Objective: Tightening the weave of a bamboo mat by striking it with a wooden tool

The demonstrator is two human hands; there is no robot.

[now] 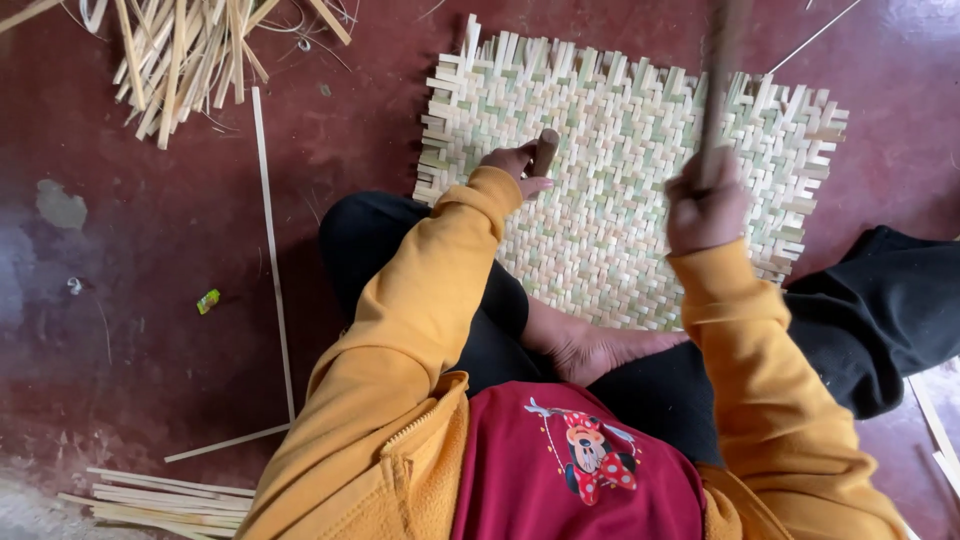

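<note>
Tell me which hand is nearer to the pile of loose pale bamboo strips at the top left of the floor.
Left. The left hand rests on the woven bamboo mat, just right of the pile of loose pale bamboo strips. The right hand is raised farther right.

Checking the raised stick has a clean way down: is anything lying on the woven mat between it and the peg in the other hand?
Nothing visible. The right hand holds the stick above bare mat; the left hand holds the peg against the mat, off to its side.
</note>
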